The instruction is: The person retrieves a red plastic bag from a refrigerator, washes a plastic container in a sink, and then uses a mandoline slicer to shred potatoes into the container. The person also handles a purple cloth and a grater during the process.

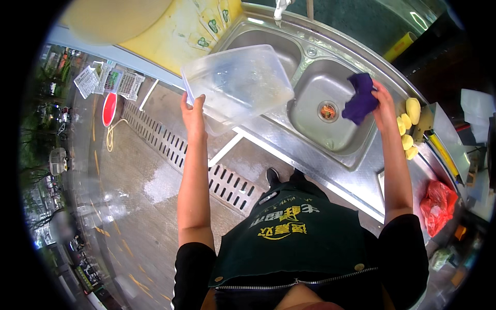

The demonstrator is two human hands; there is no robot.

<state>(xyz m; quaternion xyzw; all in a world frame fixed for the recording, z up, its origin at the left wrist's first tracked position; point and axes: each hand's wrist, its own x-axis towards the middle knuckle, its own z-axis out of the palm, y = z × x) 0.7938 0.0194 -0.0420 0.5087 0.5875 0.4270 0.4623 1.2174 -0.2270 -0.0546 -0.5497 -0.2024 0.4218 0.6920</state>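
Note:
My left hand (194,114) grips the near left rim of a clear plastic box (244,83), thumb on one side of the wall and fingers on the other. The box is held tilted, partly over the left sink bowl (267,40) and partly over the counter's front edge. In my right hand (383,102) hangs a crumpled dark purple cloth (361,99), above the right side of the right sink bowl (312,128). Orange scraps lie in that bowl's drain strainer (328,111). Cloth and box are apart.
Peeled potatoes (407,128) lie right of the sink, beside a metal box-like object (445,135). A red plastic bag (438,207) sits nearer on the steel counter (370,182). A white faucet (281,9) stands behind the bowls. Left are a yellow board (170,38) and a floor drain grate (232,190).

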